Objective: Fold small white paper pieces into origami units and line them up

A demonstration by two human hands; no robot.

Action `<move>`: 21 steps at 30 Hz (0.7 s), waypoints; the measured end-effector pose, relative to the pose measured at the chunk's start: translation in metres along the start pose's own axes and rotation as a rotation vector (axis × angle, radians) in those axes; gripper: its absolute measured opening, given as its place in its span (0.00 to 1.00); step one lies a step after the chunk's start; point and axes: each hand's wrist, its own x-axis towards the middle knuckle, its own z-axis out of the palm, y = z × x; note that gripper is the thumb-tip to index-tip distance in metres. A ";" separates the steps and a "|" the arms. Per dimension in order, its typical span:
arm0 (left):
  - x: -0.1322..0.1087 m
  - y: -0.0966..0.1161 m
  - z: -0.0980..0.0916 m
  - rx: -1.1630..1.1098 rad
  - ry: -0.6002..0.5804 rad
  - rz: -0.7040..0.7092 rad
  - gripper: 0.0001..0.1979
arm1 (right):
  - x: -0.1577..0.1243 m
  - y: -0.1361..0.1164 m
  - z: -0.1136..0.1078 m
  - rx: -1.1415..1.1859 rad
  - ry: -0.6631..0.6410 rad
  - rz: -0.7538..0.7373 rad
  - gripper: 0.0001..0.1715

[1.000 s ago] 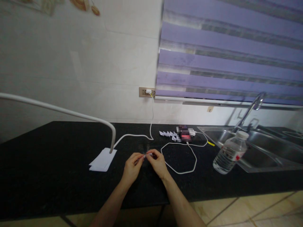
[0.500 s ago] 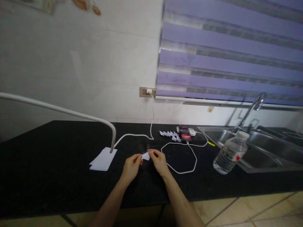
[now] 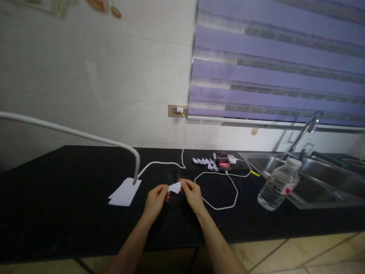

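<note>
Between my two hands, over the black countertop (image 3: 85, 224), is a small piece of folded white paper (image 3: 175, 187) with a pointed lower edge. My left hand (image 3: 155, 199) pinches its left end between thumb and fingers. At the right end, my right hand (image 3: 192, 194) grips it the same way. To the left lies a small stack of white paper sheets (image 3: 124, 194), slightly fanned. Several small folded paper pieces (image 3: 203, 162) stand in a row farther back, to the right of my hands.
A white cable (image 3: 219, 208) loops on the counter right of my hands, beside a partly pixelated device (image 3: 224, 161). A clear water bottle (image 3: 278, 186) stands before the steel sink (image 3: 308, 203) and faucet (image 3: 305, 131). A thick white curved rod (image 3: 114, 141) crosses the left side.
My left hand has shifted slightly left along the folded paper, so more of the paper shows between my hands. The things on the counter stay in place.
</note>
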 end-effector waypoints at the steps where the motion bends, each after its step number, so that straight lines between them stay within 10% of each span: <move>1: -0.001 0.001 0.000 0.019 0.022 0.015 0.15 | 0.001 0.000 0.000 -0.012 0.039 -0.020 0.13; 5: -0.002 0.004 0.002 0.042 0.073 0.065 0.17 | 0.001 0.002 -0.001 -0.036 0.196 -0.087 0.10; 21: -0.006 0.007 0.008 -0.075 -0.202 0.029 0.11 | -0.007 0.001 0.005 -0.088 -0.063 -0.123 0.09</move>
